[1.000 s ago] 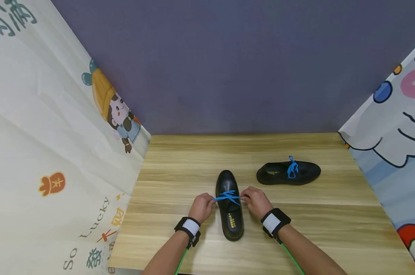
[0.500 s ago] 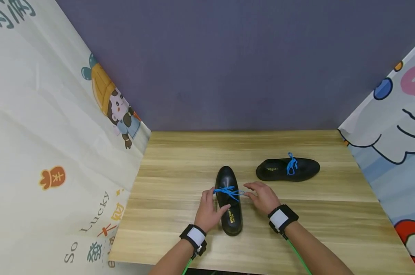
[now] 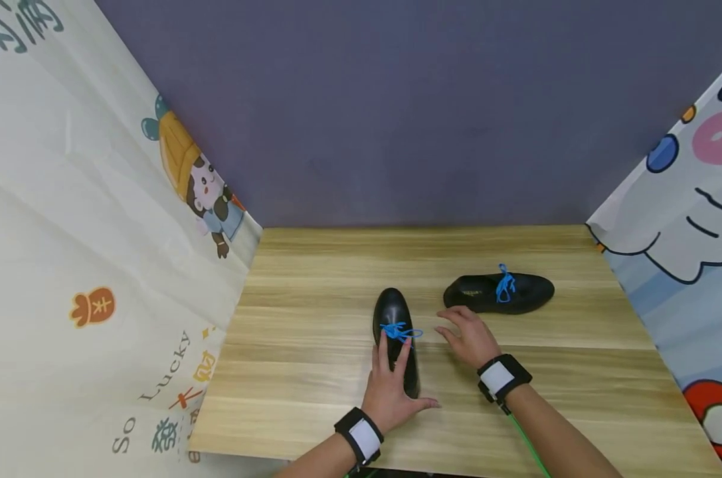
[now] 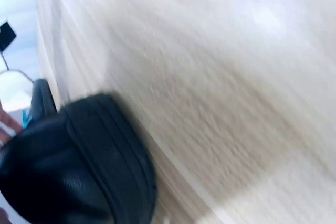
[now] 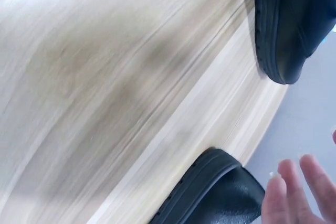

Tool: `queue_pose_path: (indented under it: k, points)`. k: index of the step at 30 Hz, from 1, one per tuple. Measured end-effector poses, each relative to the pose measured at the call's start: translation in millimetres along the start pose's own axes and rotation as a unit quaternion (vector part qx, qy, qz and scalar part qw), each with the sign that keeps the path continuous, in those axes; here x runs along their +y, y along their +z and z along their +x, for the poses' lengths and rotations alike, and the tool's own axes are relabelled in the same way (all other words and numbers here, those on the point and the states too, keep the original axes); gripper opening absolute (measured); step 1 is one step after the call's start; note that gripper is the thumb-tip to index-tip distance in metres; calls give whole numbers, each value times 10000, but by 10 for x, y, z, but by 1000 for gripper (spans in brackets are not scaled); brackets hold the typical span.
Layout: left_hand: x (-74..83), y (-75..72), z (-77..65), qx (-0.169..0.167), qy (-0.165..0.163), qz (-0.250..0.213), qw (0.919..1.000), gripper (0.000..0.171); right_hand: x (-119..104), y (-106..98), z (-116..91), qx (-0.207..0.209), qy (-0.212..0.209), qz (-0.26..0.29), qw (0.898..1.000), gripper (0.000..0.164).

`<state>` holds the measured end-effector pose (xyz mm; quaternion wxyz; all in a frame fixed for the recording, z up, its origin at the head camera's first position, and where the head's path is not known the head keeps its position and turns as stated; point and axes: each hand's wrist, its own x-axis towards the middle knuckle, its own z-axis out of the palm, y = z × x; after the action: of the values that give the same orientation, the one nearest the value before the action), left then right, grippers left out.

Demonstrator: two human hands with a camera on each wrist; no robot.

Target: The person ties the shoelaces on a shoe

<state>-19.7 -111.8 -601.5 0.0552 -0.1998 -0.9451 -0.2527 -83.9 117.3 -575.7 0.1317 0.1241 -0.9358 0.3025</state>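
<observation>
A black leather dress shoe point(image 3: 389, 307) stands in the middle of the table, toe pointing away, with blue laces point(image 3: 399, 332) looped across its front. Over its heel half lies my left hand point(image 3: 390, 397), fingers spread, fingertips right at the laces and thumb out to the right. The hand hides most of the insole. My right hand point(image 3: 469, 338) is apart to the right, thumb and forefinger parted with nothing between them, just below the heel of a second black shoe point(image 3: 534, 293). That shoe lies pointing right, its blue laces point(image 3: 505, 287) in a bow. Fingers point(image 5: 294, 192) stretch loosely in the right wrist view.
Both shoes are on a light wooden table point(image 3: 301, 265). A grey-blue panel point(image 3: 420, 119) rises behind it. Printed cloths hang on both sides, a cream one point(image 3: 50, 226) at left and a cartoon one point(image 3: 683, 219) at right.
Both hands have let go of the front shoe's lace ends. The left hand has moved onto the shoe's heel half with fingers spread; the right has drawn away to the right.
</observation>
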Motion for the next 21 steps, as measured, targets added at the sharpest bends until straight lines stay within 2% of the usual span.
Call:
queue_pose_path:
  k: [3, 8, 10, 13, 16, 21]
  points:
    - [47, 27, -13, -97, 8, 113, 9999, 123, 38, -50, -2, 129, -34, -36, 9999, 35]
    - [93, 10, 34, -174, -339, 56, 9993, 112, 89, -164, 12, 321, 5, -212, 9993, 41]
    - [110, -1, 56, -194, -506, -3, 9985, 108, 133, -193, 20, 531, 2, -374, 9979, 45]
    - [125, -9, 82, -304, -694, -114, 9971, 103, 197, -217, 28, 812, 285, -639, 9942, 51]
    - [122, -9, 98, -414, -845, -222, 9953, 98, 264, -221, 43, 661, 837, -759, 9914, 54]
    - [94, 21, 116, -361, -878, -226, 9952, 95, 355, -240, 78, -95, 1487, -600, 9870, 54]
